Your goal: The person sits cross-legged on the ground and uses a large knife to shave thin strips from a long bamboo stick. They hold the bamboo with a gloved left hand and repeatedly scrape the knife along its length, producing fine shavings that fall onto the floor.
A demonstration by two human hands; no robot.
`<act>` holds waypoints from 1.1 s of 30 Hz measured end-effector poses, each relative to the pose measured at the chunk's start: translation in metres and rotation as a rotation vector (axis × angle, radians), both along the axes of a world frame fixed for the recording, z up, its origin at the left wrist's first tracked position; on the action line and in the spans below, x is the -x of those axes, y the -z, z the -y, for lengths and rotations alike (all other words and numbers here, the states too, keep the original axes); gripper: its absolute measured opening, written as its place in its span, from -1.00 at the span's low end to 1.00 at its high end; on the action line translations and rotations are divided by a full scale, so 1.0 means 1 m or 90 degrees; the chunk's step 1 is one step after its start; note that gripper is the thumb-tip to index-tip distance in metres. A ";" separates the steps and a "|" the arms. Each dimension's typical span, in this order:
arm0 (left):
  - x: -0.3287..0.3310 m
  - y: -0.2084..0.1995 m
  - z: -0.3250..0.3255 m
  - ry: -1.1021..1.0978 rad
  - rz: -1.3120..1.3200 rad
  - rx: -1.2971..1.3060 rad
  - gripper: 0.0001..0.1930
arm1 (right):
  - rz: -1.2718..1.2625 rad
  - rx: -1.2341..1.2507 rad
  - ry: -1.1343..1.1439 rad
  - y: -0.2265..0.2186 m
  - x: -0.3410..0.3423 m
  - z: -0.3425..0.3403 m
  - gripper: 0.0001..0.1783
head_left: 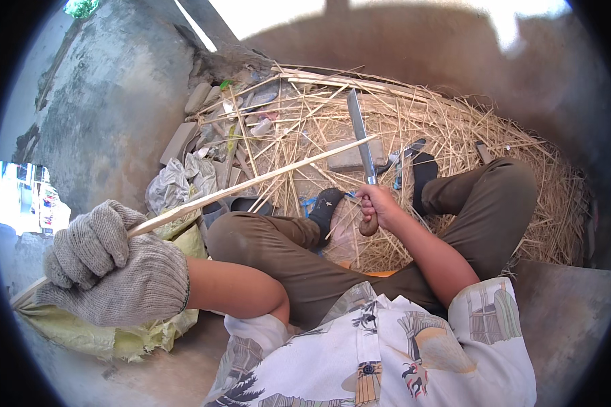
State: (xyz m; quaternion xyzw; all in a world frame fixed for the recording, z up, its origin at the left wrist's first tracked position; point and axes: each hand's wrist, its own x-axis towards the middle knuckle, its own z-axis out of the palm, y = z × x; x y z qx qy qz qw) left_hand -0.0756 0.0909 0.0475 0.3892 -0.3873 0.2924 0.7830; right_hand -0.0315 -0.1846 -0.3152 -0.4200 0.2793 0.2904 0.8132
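Note:
My left hand, in a grey knitted glove, is closed round a long pale strip of split wood or bamboo. The strip slants up to the right, and its narrow far end crosses the knife blade in the picture; whether the two touch, I cannot tell. In my bare right hand is a long straight knife, gripped by its brown wooden handle with the blade pointing away from me. Beyond the blade a grey block lies on the ground between my feet.
Pale shavings and split strips cover the ground ahead and to the right. At the left are stones, crumpled plastic and a yellowish woven sack. A grey wall rises on the left, a brown one behind.

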 end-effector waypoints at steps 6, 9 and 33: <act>0.004 -0.001 -0.014 0.106 -0.007 0.044 -0.49 | -0.058 -0.121 0.011 0.022 0.000 0.009 -0.73; 0.006 -0.002 -0.024 0.090 -0.014 -0.014 -0.47 | -0.076 -0.169 0.025 0.025 -0.004 0.009 -0.71; -0.132 0.087 0.103 -0.222 -0.271 0.020 -0.29 | 0.308 0.589 -0.077 0.006 0.022 -0.021 -0.74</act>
